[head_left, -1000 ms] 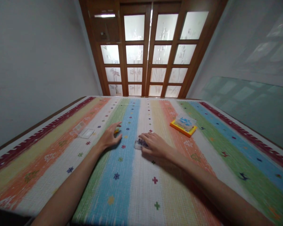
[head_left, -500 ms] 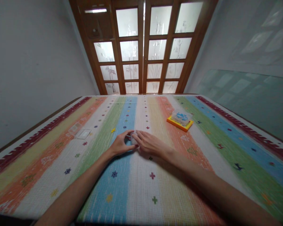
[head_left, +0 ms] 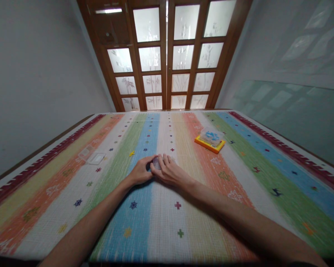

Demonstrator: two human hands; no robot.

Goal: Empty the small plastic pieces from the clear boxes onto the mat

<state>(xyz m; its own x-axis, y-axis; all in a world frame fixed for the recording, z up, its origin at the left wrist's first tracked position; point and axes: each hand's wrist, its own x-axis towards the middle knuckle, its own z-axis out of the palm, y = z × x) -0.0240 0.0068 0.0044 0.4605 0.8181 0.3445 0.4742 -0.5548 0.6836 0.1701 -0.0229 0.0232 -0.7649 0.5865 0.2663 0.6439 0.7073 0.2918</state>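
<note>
Both hands meet over the middle of the striped cloth, around a small clear plastic piece (head_left: 156,163) that looks like a little box. My left hand (head_left: 140,172) curves round its left side, thumb and fingers pressed to it. From the right, my right hand (head_left: 169,171) lays its fingers over the top and near side. Most of the piece is hidden by the fingers, so its exact kind cannot be made out. A small bright yellow cross-shaped item (head_left: 131,153) lies beyond my left hand.
To the left rests an opened clear plastic case (head_left: 97,158), its lid folded back. At the right, a clear box with blue pieces (head_left: 211,135) sits on a yellow-orange tray (head_left: 217,150). The patterned tablecloth (head_left: 167,222) covers the table, with wooden glazed doors (head_left: 167,85) behind.
My right hand's fingers have spread and shifted slightly left over the clear piece. My left hand keeps its curved hold. The whole view has shifted a little.
</note>
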